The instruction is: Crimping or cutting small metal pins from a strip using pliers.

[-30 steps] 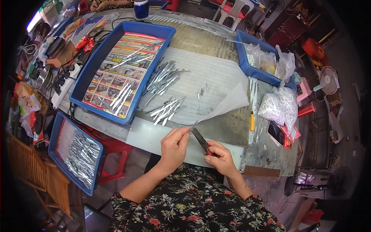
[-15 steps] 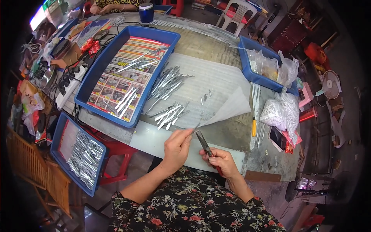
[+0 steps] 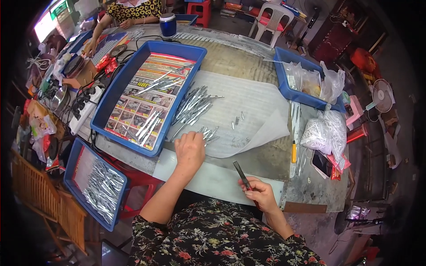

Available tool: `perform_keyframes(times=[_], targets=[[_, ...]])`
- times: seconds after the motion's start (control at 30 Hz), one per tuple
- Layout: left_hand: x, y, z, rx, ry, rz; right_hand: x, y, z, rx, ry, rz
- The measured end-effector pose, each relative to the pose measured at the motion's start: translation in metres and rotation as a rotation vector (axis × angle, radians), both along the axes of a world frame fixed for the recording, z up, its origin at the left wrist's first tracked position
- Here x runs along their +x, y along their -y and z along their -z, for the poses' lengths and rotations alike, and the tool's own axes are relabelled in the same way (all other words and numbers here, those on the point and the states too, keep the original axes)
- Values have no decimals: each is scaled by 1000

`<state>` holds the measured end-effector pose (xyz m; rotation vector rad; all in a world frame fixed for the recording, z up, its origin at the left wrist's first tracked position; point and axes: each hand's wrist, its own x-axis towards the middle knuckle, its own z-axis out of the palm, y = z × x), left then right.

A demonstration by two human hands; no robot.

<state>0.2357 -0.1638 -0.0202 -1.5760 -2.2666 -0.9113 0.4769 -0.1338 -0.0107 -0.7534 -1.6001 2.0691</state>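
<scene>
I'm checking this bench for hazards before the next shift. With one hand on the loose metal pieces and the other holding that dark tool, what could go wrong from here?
1. The left hand rests on a loose pile of thin metal pieces; a sweep could scatter them off the white sheet.
2. The right hand holds the dark narrow tool pointing up toward the other hand; it might poke it.
3. The yellow-handled knife lies near the table's edge and may get knocked off.
</scene>
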Motion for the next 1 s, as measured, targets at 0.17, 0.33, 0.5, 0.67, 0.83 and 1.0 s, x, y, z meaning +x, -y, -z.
perform_keyframes(times=[0.17, 0.33, 0.5, 0.67, 0.83, 1.0], targets=[[-39, -18, 7, -14, 0, -122, 1, 1, -3, 26, -8, 7], [-46, -22, 8, -219, 105, -163, 1, -1, -2, -8, -24, 1], [-48, -19, 15, -223, 71, -195, 1, 0, -1, 17, -16, -7], [-45, -17, 7, -290, 129, -203, 0, 1, -4, -5, -19, -3], [-31, -2, -6, 17, 5, -64, 2, 3, -3, 5, -17, -12], [3, 17, -15, 315, 672, 255, -5, 4, -9, 119, 11, 6]])
